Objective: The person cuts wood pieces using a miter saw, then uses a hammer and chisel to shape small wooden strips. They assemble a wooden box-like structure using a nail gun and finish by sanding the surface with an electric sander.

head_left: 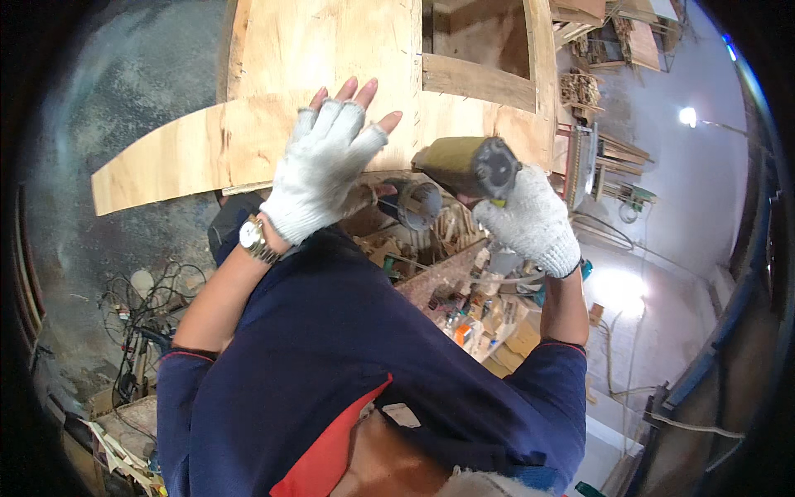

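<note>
My left hand [327, 157], in a white fingerless glove, lies with spread fingers over a long plywood strip [174, 157]. That strip crosses a large wooden frame faced with plywood [323, 50], and its left end sticks out past the frame. In my gloved right hand [530, 217] is an olive-yellow nail gun [455, 161] with a black end cap. The gun is at the strip's lower edge, right of my left hand; its tip is hidden. Just below the strip, between my hands, is a dark cylinder with a grey end [418, 205].
A rectangular opening [476, 37] shows in the frame at the upper right. Wood scraps and small items clutter a bench [439, 286] below. Tangled black cables [141, 306] lie on the floor at left. Stacked wood [621, 157] lies at right.
</note>
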Action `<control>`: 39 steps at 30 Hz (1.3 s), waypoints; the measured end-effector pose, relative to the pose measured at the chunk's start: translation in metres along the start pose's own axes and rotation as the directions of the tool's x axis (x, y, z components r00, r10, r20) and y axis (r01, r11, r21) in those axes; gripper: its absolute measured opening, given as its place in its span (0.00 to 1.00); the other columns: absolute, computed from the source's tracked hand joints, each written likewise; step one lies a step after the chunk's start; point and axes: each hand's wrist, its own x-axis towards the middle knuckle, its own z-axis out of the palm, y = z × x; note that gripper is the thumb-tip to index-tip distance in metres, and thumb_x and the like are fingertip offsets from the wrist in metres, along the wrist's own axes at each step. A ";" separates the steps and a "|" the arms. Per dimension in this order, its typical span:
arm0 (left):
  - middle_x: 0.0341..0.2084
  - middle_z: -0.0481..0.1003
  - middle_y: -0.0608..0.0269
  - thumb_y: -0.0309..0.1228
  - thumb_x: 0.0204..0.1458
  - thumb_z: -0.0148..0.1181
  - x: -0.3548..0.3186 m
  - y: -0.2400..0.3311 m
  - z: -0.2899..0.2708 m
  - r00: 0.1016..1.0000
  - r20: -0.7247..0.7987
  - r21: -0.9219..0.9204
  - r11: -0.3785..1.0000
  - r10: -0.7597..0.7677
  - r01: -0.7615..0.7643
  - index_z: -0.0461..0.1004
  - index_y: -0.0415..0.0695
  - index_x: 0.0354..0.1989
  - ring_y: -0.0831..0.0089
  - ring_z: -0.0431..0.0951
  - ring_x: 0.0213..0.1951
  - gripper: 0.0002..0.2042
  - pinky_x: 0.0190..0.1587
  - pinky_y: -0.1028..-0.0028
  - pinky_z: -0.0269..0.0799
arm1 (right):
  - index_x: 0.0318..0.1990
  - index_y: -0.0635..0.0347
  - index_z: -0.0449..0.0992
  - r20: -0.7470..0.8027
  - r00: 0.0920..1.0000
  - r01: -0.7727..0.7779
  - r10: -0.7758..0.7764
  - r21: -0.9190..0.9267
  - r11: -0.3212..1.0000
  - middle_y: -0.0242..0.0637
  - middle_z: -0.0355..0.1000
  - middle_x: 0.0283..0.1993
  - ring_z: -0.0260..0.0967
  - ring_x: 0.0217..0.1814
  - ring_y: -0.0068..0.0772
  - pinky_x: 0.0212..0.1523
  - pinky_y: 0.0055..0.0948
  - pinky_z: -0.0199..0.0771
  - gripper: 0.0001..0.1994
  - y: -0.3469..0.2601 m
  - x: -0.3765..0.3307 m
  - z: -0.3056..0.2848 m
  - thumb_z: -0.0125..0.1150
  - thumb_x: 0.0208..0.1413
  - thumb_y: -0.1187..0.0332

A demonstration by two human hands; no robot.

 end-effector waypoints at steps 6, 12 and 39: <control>0.56 0.70 0.49 0.39 0.61 0.65 -0.100 -0.060 -0.017 0.466 -0.593 -0.465 0.752 -0.657 0.468 0.59 0.38 0.65 0.64 0.71 0.59 0.30 0.52 0.63 0.80 | 0.53 0.66 0.77 -0.391 0.892 0.029 0.228 0.551 0.834 0.45 0.82 0.42 0.79 0.41 0.38 0.45 0.37 0.77 0.23 0.060 0.001 0.032 0.75 0.53 0.64; 0.37 0.72 0.62 0.55 0.61 0.61 -0.138 -0.086 -0.039 0.137 0.381 -0.924 -0.370 -0.914 0.102 0.73 0.42 0.49 0.65 0.71 0.43 0.26 0.43 0.66 0.65 | 0.56 0.64 0.73 -0.433 0.816 0.195 0.383 0.830 0.522 0.34 0.82 0.40 0.64 0.19 0.16 0.19 0.18 0.64 0.19 0.123 -0.008 0.044 0.69 0.59 0.72; 0.46 0.74 0.53 0.36 0.57 0.72 -0.004 0.068 0.000 0.366 -0.404 -0.796 0.520 -0.838 0.311 0.64 0.34 0.54 0.71 0.76 0.43 0.26 0.47 0.71 0.74 | 0.52 0.68 0.77 -0.499 0.865 0.441 0.047 0.803 0.399 0.39 0.81 0.40 0.59 0.17 0.16 0.19 0.19 0.59 0.17 0.248 0.026 0.019 0.64 0.62 0.64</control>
